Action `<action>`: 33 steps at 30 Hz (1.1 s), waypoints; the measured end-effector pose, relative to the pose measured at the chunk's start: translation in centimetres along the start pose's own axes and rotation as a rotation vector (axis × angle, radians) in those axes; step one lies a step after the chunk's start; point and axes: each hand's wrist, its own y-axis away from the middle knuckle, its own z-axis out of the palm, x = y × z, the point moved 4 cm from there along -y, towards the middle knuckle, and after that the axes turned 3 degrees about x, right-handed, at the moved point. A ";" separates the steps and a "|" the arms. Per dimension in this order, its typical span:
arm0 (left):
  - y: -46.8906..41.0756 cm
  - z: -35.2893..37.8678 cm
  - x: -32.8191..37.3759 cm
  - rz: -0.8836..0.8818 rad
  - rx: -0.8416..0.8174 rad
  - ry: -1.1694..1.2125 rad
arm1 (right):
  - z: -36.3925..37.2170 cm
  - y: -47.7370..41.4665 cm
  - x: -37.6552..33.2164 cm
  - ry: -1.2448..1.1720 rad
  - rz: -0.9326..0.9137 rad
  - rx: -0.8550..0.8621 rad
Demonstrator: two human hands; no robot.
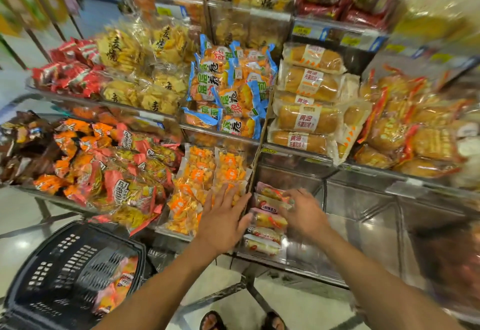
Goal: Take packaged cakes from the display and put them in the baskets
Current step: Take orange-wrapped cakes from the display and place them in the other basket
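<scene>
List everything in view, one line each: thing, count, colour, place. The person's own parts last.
packaged cakes: about six, pink-white, lowest bin, centre
basket: one, black, floor lower left, orange packs inside
bread loaves: about five, golden, middle shelf right of centre
blue-edged packs: many, orange-blue, middle shelf centre
cube snack bags: several, orange, left of the cakes
cracker bags: many, yellow, upper left shelves
left hand: open, over the cardboard divider
right hand: fingers curled on the cakes
</scene>
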 end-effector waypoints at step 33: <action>41.6 -14.2 -20.9 -0.806 0.262 -0.293 | 3.7 16.7 -44.1 0.140 -0.945 0.009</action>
